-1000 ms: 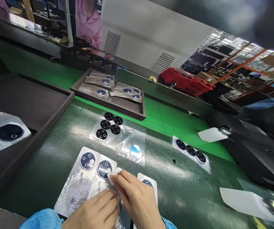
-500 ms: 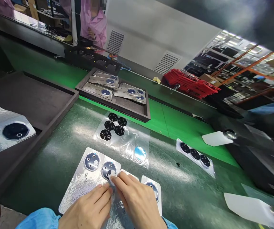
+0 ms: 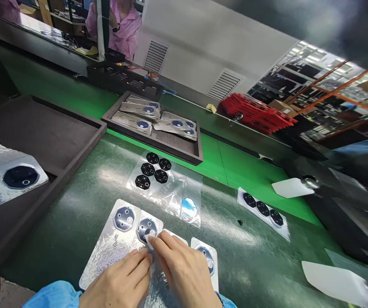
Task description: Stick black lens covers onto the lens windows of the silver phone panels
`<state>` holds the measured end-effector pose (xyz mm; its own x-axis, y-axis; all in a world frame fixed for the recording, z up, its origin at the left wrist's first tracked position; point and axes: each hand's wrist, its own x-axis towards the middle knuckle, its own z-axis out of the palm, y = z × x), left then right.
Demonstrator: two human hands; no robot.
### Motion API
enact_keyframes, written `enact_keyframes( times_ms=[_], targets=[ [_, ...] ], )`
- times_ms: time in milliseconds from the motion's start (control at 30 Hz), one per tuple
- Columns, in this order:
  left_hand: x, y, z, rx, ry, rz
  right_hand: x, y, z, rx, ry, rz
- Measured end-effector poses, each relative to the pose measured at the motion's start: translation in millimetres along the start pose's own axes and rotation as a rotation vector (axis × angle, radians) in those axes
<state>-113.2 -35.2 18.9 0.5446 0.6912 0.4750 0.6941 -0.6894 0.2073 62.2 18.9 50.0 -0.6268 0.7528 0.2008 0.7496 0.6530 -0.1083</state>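
Note:
Several silver phone back covers lie side by side on the dark green mat at the bottom centre. My right hand (image 3: 184,271) pinches a small white tab (image 3: 148,240) at the camera ring (image 3: 146,228) of the second cover (image 3: 139,252). My left hand (image 3: 120,282) lies on the same cover, fingers pressed together beside the right fingertips. The leftmost cover (image 3: 108,244) has its octagonal camera ring showing. Another cover (image 3: 207,261) lies right of my right hand.
A clear film (image 3: 158,179) with black octagonal stickers lies beyond the covers; a second strip (image 3: 264,210) is to the right. A dark tray (image 3: 158,143) holds more covers; a big dark tray (image 3: 75,141) is at left. A person in pink stands far back.
The view has shifted slightly. My hands stay on the second cover, the right still pinching the white tab at its camera ring.

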Motion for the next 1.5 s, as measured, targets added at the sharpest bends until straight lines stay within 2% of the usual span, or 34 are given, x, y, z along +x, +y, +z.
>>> enact_keyframes(
  times_ms=[333, 600, 800, 1033, 1233, 1500],
  targets=[
    [-2, -3, 6.0, -0.037, 0.011, 0.0, 10, 5, 0, 0.109, 0.021, 0.072],
    [-4, -1, 12.4, -0.055, 0.09, -0.036, 16, 5, 4, 0.111, -0.023, 0.06],
    [-2, -2, 9.1, -0.065, 0.086, -0.055, 19, 4, 4, 0.043, -0.017, 0.02],
    [-4, 1, 9.5, -0.056, 0.074, -0.08, 20, 4, 4, 0.07, -0.022, 0.027],
    [0, -2, 3.6, -0.044, 0.048, -0.042, 18, 1, 6, 0.039, -0.001, 0.027],
    [-2, -1, 8.5, -0.072, 0.064, -0.068, 17, 2, 5, 0.04, -0.007, 0.041]
  ],
)
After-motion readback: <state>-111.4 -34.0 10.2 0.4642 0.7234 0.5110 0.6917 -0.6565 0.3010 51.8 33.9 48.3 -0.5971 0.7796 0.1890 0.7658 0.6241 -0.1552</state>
